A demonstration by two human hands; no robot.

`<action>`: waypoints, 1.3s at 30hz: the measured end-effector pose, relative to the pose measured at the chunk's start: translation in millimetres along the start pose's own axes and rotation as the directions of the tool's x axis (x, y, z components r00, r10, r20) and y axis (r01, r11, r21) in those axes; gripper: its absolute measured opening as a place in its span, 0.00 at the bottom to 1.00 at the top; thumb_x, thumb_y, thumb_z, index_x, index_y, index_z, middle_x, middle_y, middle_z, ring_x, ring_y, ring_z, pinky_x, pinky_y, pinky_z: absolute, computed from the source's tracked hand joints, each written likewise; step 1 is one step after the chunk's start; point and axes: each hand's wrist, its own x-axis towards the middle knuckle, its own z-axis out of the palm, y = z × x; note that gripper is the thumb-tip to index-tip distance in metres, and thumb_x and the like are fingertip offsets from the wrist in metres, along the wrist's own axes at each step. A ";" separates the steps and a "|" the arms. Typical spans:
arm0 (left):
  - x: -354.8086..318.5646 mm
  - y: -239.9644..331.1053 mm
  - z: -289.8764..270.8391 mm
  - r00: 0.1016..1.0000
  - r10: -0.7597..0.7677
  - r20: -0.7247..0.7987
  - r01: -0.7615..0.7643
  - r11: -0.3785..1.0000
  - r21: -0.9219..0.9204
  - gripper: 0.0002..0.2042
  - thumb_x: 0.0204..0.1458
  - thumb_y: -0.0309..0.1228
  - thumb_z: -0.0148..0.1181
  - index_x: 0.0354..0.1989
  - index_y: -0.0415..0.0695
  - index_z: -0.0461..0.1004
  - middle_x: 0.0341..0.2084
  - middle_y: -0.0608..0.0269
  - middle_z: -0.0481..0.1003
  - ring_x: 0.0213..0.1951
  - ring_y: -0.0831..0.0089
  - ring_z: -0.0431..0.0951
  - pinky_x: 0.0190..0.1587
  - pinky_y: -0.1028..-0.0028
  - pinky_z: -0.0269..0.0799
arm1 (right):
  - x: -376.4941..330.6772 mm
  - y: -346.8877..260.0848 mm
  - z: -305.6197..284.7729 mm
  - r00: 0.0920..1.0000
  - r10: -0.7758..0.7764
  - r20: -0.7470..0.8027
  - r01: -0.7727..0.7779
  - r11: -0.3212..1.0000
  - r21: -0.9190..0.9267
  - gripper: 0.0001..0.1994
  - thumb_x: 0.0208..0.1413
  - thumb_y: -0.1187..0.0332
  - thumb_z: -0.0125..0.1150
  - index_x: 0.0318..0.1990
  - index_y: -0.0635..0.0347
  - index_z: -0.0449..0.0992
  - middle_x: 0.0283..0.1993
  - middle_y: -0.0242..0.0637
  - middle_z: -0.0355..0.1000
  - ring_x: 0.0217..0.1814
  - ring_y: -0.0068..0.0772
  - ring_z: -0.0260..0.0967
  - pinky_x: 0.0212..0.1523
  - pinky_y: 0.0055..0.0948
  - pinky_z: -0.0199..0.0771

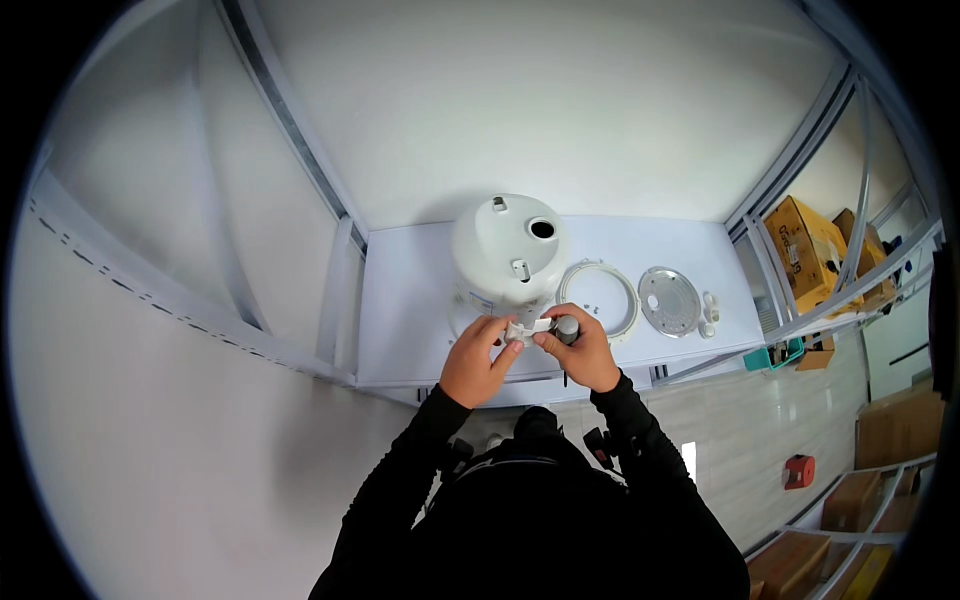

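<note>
Here the left hand [475, 363] and right hand [587, 356] both pinch a small white part [527, 330], its long axis roughly left-to-right between them, at the near side of the white housing [505, 245]; the right also holds a grey-handled tool [567, 328].

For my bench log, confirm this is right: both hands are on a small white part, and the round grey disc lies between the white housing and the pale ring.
Not quite: in the head view, the round grey disc lies right of the pale ring, not between it and the white housing. The left hand and right hand are on a small white part.
</note>
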 end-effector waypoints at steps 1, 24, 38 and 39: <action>2.0 1.2 0.5 0.998 0.047 -0.034 -0.044 0.995 0.084 0.17 0.59 0.30 0.64 0.56 0.39 0.74 0.43 0.54 0.77 0.39 0.62 0.78 0.44 0.68 0.75 | 1.8 0.8 -0.2 0.999 -0.029 -0.042 0.028 0.999 -0.018 0.17 0.54 0.71 0.75 0.49 0.61 0.75 0.40 0.35 0.76 0.42 0.28 0.73 0.46 0.29 0.74; 46.0 -40.7 26.8 0.933 0.318 -0.167 -0.177 0.812 0.557 0.29 0.50 0.40 0.71 0.62 0.48 0.75 0.67 0.59 0.68 0.72 0.48 0.59 0.71 0.44 0.50 | 40.1 53.1 8.2 0.990 0.036 -0.135 -0.034 0.999 0.019 0.21 0.46 0.68 0.82 0.39 0.61 0.71 0.32 0.33 0.73 0.35 0.26 0.68 0.39 0.30 0.73; 47.1 -43.3 28.2 0.931 0.319 -0.176 -0.176 0.817 0.549 0.26 0.51 0.40 0.70 0.60 0.47 0.77 0.64 0.61 0.71 0.71 0.49 0.60 0.71 0.44 0.49 | 41.9 55.3 -0.2 0.993 0.056 -0.108 -0.048 0.996 0.073 0.16 0.52 0.72 0.75 0.43 0.60 0.74 0.37 0.29 0.73 0.38 0.21 0.69 0.41 0.27 0.73; 47.6 -43.5 28.7 0.931 0.319 -0.180 -0.175 0.818 0.548 0.26 0.51 0.40 0.70 0.59 0.47 0.77 0.64 0.61 0.71 0.71 0.49 0.60 0.71 0.44 0.49 | 41.4 53.7 0.5 0.990 0.075 -0.117 -0.069 0.996 0.047 0.15 0.52 0.71 0.75 0.43 0.61 0.74 0.38 0.29 0.74 0.38 0.22 0.69 0.41 0.27 0.73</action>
